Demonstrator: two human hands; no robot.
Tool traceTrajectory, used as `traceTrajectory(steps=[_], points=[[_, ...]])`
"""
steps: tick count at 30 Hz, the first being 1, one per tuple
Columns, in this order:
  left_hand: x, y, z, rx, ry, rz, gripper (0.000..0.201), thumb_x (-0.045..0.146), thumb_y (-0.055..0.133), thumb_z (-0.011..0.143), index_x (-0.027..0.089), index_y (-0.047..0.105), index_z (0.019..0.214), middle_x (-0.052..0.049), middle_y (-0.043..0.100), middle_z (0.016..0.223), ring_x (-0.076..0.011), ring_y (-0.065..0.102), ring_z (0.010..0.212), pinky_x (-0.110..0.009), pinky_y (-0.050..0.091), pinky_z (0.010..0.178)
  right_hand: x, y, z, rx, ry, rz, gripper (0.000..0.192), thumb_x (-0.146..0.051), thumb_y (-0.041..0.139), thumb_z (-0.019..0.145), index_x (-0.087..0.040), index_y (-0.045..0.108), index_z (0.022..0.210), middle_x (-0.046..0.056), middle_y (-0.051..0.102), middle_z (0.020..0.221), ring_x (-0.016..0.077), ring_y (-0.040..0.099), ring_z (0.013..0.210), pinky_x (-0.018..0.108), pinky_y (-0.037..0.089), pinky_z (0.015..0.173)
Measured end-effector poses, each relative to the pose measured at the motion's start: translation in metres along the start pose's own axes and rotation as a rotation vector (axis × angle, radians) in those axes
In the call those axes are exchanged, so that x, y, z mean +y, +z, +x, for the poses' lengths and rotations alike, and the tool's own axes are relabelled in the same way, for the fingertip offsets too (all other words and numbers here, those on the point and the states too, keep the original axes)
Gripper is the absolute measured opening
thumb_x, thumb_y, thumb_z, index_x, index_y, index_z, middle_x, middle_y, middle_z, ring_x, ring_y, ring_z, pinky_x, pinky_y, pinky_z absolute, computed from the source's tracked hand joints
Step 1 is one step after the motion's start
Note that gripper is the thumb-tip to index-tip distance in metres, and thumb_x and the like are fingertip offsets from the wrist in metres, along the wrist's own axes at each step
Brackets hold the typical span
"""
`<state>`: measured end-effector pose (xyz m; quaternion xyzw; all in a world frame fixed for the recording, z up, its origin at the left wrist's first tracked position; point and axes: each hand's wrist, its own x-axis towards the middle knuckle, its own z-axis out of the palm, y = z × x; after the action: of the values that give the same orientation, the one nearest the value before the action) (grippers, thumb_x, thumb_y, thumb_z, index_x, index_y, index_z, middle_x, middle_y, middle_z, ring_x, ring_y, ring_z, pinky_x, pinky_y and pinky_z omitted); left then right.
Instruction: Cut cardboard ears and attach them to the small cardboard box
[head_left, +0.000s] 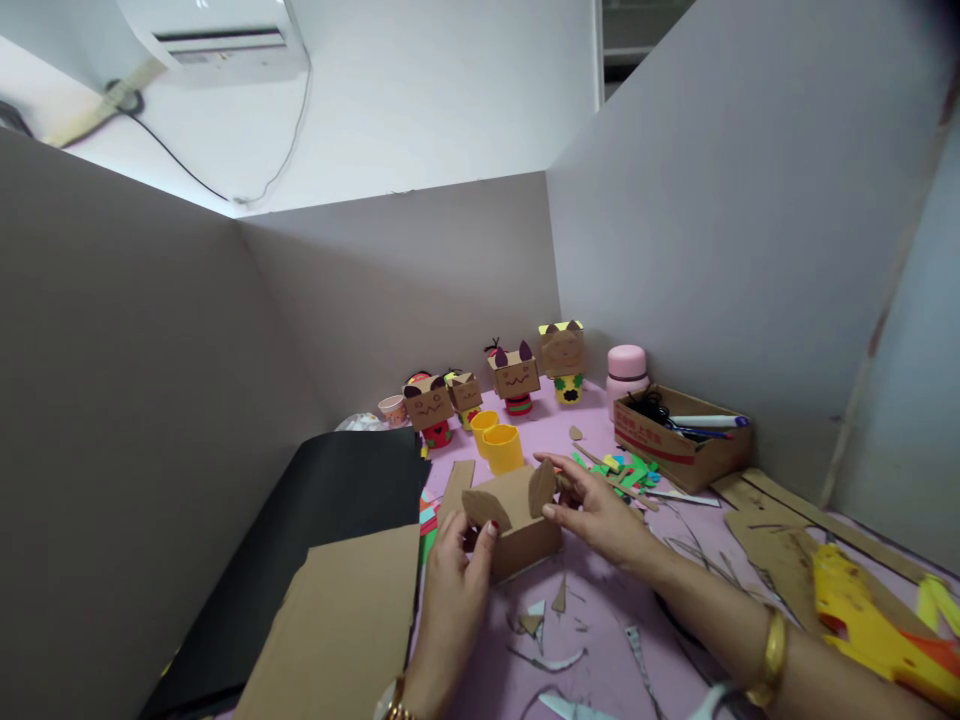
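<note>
A small brown cardboard box (526, 547) rests on the pink tabletop in front of me, with two leaf-shaped cardboard ears on its top edge. My left hand (457, 570) grips the box's left end, its thumb by the base of the left ear (489, 507). At the other end, my right hand (596, 512) pinches the right ear (541, 488) between thumb and fingers. Some fingertips are hidden behind the ears. Just beyond the box stand yellow paper rings (502, 449). Cardboard scraps (559, 598) lie near its front.
Cardboard-headed figures (514, 375) line the back beside a pink bottle (627, 375). An open carton (679, 450) holds pens and black cord. A yellow glue gun (862, 620) lies at right. Cardboard (337, 620) and black sheets (300, 530) cover the left. Grey partitions surround the table.
</note>
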<state>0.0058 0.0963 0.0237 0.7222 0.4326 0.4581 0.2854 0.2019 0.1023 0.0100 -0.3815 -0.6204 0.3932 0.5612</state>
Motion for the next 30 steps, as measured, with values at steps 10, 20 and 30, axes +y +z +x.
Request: traceTrajectory(steps=[10,20,30], points=[[-0.0042,0.003,0.0002,0.016,0.013,0.025,0.031,0.037,0.047,0.089,0.018,0.061,0.109,-0.013,0.066,0.116,-0.0278,0.059,0.111,-0.039,0.049,0.09,0.0,-0.0033,-0.0005,-0.058,-0.051,-0.028,0.053,-0.026,0.06,0.077,-0.017,0.048,0.128,0.004,0.057,0.096,0.0187,0.051,0.08,0.029,0.038,0.069],[0.0004,0.0011,-0.0013,0.017,0.034,0.129,0.026,0.035,0.046,0.089,0.017,0.061,0.102,-0.012,0.063,0.105,-0.0268,0.058,0.101,-0.041,0.045,0.087,-0.0037,-0.0047,-0.0016,-0.052,-0.058,-0.122,0.047,-0.025,0.058,0.078,-0.017,0.053,0.124,0.002,0.054,0.082,0.0223,0.053,0.088,0.033,0.04,0.076],[-0.0011,0.0019,-0.0015,0.028,0.02,0.146,0.025,0.038,0.045,0.089,0.019,0.059,0.096,-0.012,0.064,0.102,-0.0267,0.06,0.097,-0.039,0.047,0.084,-0.004,-0.0017,-0.0025,-0.024,-0.068,-0.185,0.05,-0.025,0.055,0.078,-0.016,0.053,0.127,0.003,0.058,0.086,0.0197,0.051,0.077,0.031,0.04,0.071]])
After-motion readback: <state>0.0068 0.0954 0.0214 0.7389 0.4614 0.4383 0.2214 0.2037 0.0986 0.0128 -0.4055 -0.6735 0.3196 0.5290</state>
